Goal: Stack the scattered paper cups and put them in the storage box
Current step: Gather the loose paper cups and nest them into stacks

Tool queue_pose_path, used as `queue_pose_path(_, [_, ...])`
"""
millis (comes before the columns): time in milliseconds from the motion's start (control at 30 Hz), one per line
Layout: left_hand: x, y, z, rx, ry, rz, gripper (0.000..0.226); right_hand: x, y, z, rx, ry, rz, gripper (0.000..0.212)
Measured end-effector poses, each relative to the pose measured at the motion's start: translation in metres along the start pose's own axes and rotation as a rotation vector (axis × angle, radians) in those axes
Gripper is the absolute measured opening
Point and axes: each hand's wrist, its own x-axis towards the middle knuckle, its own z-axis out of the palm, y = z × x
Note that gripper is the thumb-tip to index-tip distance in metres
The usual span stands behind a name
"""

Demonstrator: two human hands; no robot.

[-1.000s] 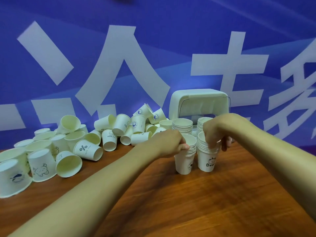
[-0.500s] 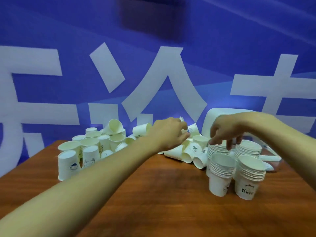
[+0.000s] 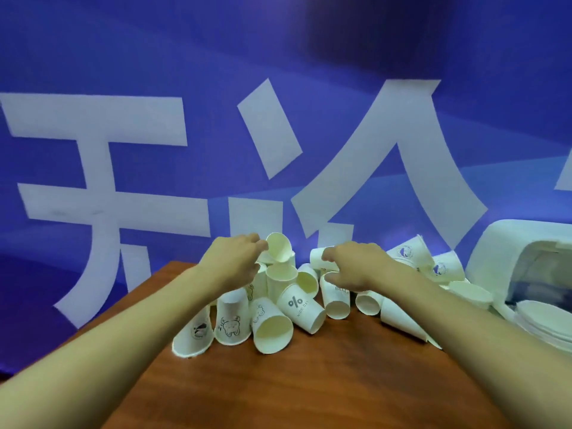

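Scattered white paper cups (image 3: 298, 305) lie in a heap at the far end of the wooden table (image 3: 309, 385). My left hand (image 3: 235, 263) is at the top of the heap. Its curled fingertips touch the rim of a tilted cup (image 3: 280, 250), and its thumb is hidden. My right hand (image 3: 356, 267) hovers over the heap with thumb and fingers spread around a cup lying on its side (image 3: 317, 258), not closed on it. The white storage box (image 3: 510, 243) stands at the right. Stacked cups (image 3: 544, 320) show at the right edge.
A blue banner with large white characters hangs right behind the table. The table's left edge runs diagonally close to the heap. Bare wood stretches between me and the cups.
Both hands left the two stacks and moved left to the loose heap. My view swung left, so the stacks and box now sit at the right edge.
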Motion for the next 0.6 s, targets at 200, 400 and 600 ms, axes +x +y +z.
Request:
queue_pose_path(200, [0.030,-0.005,0.027,0.094,0.033,0.123,0.041,0.040,0.004,0.023,-0.134,0.102,0.243,0.027])
queue_pose_path(400, [0.054,0.001,0.042,0.255,0.023,0.240,0.024,0.054,0.013,0.046,-0.075,0.254,0.321,0.025])
queue_pose_path(600, [0.054,0.006,0.035,0.200,0.109,0.122,0.014,0.054,0.013,0.048,0.117,0.408,0.223,0.034])
